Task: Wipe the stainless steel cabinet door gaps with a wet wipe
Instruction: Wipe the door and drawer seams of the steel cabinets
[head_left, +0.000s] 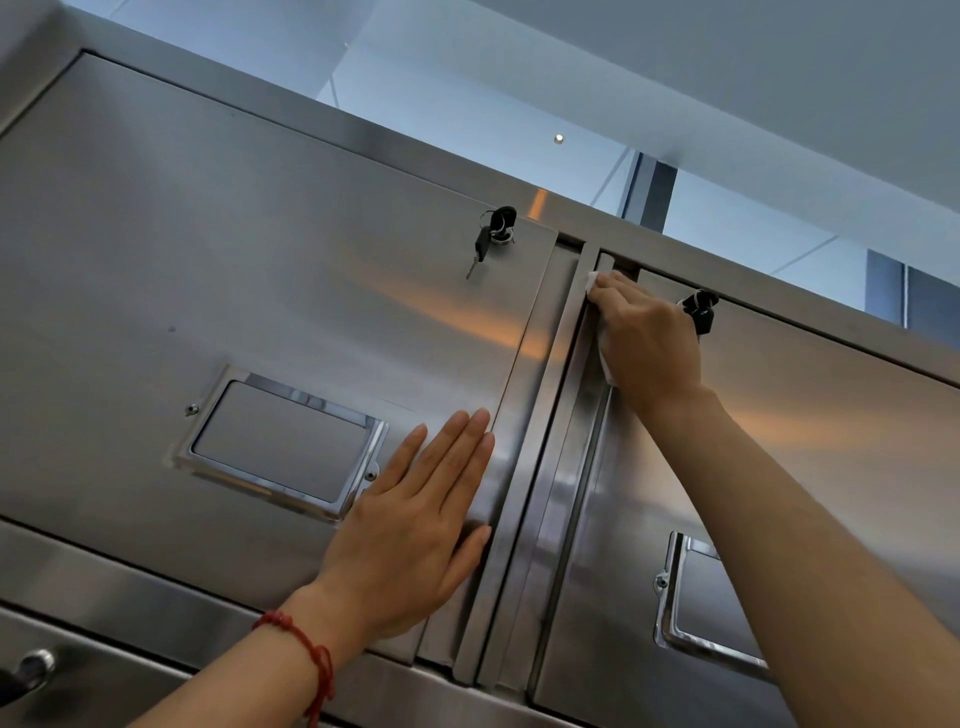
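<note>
White wet wipe bunched under the right hand, fingers curled over it, pressed high up along the vertical gap between the two stainless doors, close under the top rail. Left hand flat on the left door, fingers straight, gripping nothing, fingertips just beside that door's edge. Keys hanging in the left door's lock; second bunch partly hidden behind the right hand. Recessed handle left of the flat hand. Red bracelet on the left wrist.

Two cabinet doors, two key sets (one touching the right hand), two recessed handles, one wipe.
</note>
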